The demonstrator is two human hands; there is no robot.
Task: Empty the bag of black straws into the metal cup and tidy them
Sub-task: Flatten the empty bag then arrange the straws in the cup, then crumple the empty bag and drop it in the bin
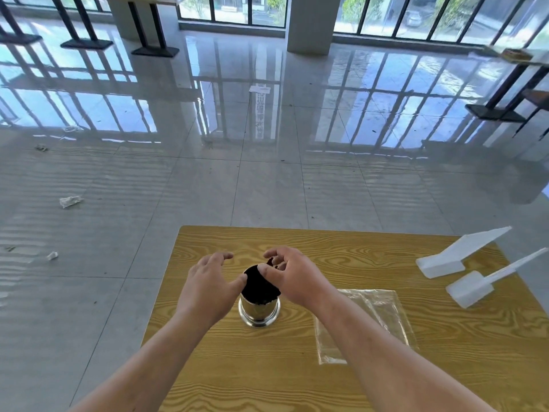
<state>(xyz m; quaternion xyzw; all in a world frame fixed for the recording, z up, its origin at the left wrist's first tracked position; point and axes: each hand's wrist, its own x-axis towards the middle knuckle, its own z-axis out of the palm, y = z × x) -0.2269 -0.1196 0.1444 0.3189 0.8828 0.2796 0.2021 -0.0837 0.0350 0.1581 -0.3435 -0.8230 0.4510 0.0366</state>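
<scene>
Black straws sit in the metal cup under your right hand, which pinches some tips; left hand loose, thumb against them; bag lies empty beside your right forearm. Tidying stage, I'd say; next, level the strays.

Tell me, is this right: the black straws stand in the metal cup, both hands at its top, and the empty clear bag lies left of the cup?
Nearly. The head view shows the clear bag lying right of the metal cup, not left. The rest holds: the black straws are in the cup, with the left hand and right hand at its top.
</scene>
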